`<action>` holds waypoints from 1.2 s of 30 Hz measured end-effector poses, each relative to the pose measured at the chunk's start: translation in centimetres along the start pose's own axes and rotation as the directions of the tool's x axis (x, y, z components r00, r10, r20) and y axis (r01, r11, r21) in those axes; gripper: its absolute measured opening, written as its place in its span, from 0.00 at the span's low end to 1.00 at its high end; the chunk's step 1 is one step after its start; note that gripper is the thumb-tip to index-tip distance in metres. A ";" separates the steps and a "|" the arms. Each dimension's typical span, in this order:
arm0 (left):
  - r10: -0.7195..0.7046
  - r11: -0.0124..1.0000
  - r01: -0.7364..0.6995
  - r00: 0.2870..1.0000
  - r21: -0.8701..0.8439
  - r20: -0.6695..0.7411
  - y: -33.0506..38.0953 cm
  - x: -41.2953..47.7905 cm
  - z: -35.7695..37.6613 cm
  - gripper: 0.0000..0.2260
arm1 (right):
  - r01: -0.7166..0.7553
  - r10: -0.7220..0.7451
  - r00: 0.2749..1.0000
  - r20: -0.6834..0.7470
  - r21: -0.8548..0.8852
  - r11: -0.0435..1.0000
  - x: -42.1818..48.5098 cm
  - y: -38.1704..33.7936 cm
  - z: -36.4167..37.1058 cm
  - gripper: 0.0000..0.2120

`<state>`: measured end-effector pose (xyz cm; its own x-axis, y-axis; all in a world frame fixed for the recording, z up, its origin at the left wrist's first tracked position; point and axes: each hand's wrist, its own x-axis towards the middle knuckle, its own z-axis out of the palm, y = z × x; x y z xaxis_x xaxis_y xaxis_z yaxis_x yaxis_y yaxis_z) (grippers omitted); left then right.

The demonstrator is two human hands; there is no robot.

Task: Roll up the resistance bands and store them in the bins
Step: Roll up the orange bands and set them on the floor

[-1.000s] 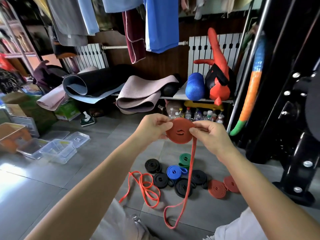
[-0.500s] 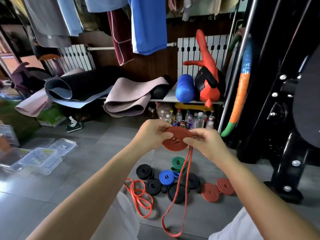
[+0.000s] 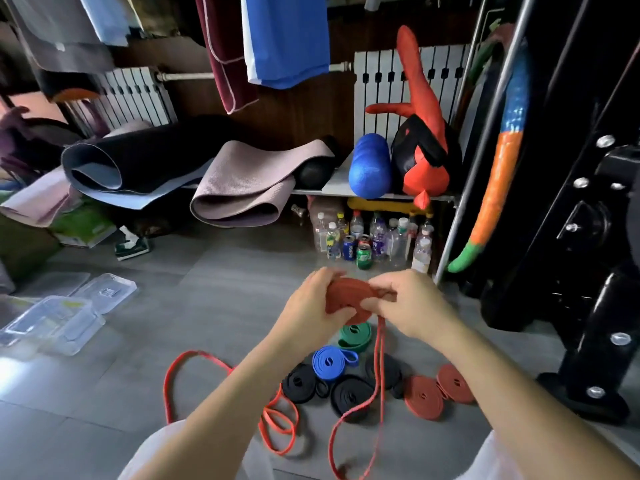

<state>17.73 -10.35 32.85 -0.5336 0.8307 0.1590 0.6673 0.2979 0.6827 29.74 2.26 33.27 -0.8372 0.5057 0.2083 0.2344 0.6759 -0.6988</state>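
Since the earlier frame the red band coil has tilted from face-on to nearly flat. The left hand and right hand both grip it, fingers curled round its rim, above the floor. Its unrolled tail hangs as a double strand to the floor, over the finished rolls.

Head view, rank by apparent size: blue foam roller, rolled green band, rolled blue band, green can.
Largest: blue foam roller
Then rolled blue band and rolled green band, too alike to split
Smallest: green can, though farther away
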 end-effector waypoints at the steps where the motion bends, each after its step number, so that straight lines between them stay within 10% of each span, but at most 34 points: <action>1: 0.082 0.991 -0.081 0.997 0.106 -0.007 -0.1 0.2 0.2 0.25 | 0.029 -0.028 1.000 0.007 -0.099 0.995 0.2 -0.1 0.2 0.03; 5: 0.128 0.977 -0.127 0.992 0.173 0.002 -0.3 0.8 0.8 0.16 | 0.031 -0.033 0.999 -0.024 -0.104 0.994 0.3 0.3 0.4 0.03; 12: 0.011 0.949 -0.054 0.990 -0.311 -0.138 0.4 0.9 0.5 0.16 | -0.039 0.060 0.996 -0.067 0.278 0.960 -0.7 1.9 -0.7 0.13; 26: -0.170 0.353 0.135 0.982 -0.926 0.078 1.7 -0.2 2.3 0.14 | -0.087 0.320 0.939 -0.124 0.815 0.573 -2.4 2.3 0.6 0.17; 33: -0.215 0.372 0.207 0.968 -0.905 0.133 1.4 0.2 2.8 0.15 | -0.095 0.277 0.949 -0.152 0.700 0.708 -2.4 2.8 0.7 0.07; 36: -0.137 0.837 0.090 0.990 -0.540 -0.047 1.0 0.4 2.5 0.18 | -0.045 0.184 0.961 -0.209 0.535 0.843 -2.5 3.2 0.5 0.10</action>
<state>19.51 -8.57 31.84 -0.6434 0.7593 0.0976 0.2300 0.0702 0.9707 32.36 2.86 30.18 -0.6581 0.7218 0.2145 -0.0291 0.2603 -0.9651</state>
